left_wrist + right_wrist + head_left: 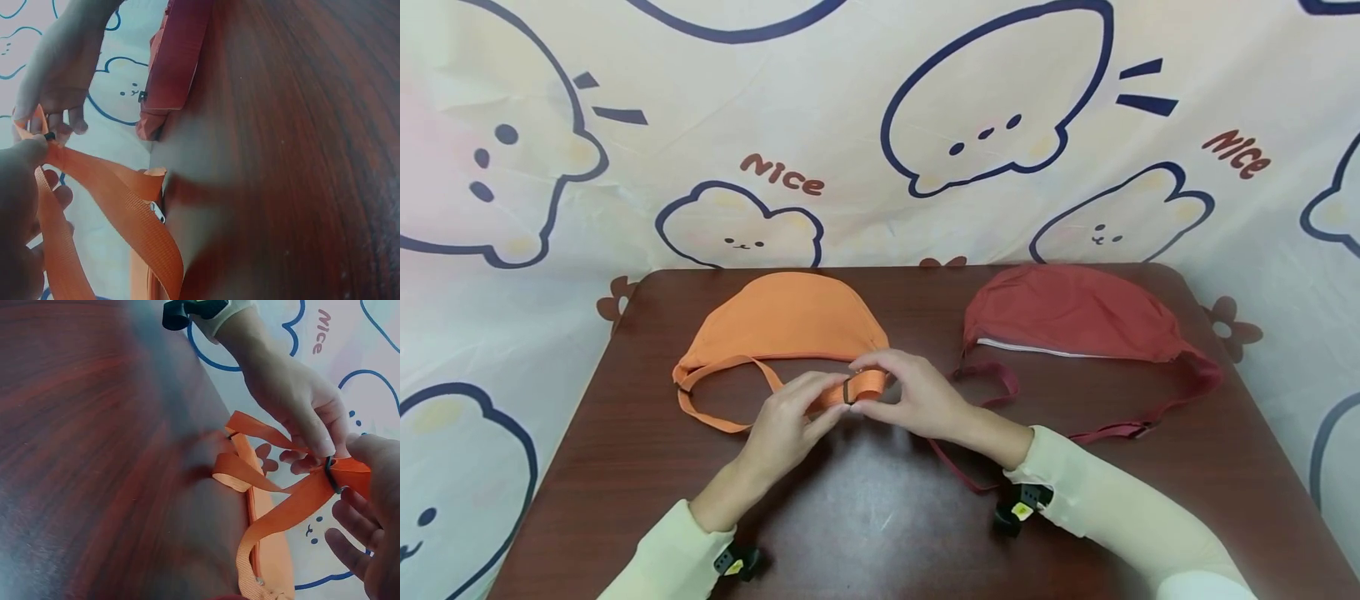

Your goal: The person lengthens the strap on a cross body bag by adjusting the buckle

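An orange waist bag [786,321] lies on the table, its strap [119,194] lifted in front of it. My left hand [782,429] pinches the strap just beside a black slider buckle [330,476]. Opposite it, my right hand [925,400] grips a loop of the same strap between thumb and index finger, right at the buckle. In the right wrist view the strap runs through the slider and hangs down in loose folds. A zipper pull [157,212] shows on the bag in the left wrist view.
To the right lies a red waist bag [1067,312] with a white-edged lower seam. Its red strap [1202,379] spreads over the brown table [865,533], with one end passing under my right forearm. Behind the table hangs a printed cloth [865,108].
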Available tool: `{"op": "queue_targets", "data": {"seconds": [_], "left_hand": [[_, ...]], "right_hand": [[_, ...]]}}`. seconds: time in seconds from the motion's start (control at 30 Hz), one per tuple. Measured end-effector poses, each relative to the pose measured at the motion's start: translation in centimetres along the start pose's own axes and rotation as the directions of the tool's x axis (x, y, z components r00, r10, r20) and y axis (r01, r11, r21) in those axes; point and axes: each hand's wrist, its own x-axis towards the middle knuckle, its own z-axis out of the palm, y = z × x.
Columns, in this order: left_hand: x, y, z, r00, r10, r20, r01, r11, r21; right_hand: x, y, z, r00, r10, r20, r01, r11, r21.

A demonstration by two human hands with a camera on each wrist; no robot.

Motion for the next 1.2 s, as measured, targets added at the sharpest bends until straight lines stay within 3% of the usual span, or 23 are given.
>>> {"op": "queue_targets", "data": {"seconds": [0.73, 1.2], "left_hand": [[-0.14, -0.15, 0.03, 1.000, -0.024, -0.001, 0.024, 1.000, 0.000], [-0.24, -0.31, -0.15, 1.000, -0.007, -0.023, 0.007, 1.000, -0.007]], "right_hand": [[0.94, -0.86, -0.71, 0.998, 0.042, 0.047, -0.035, 0.990, -0.135], [0.80, -0.84, -0.88, 0.999, 0.026, 0.025, -0.022, 0.988, -0.151]]}}
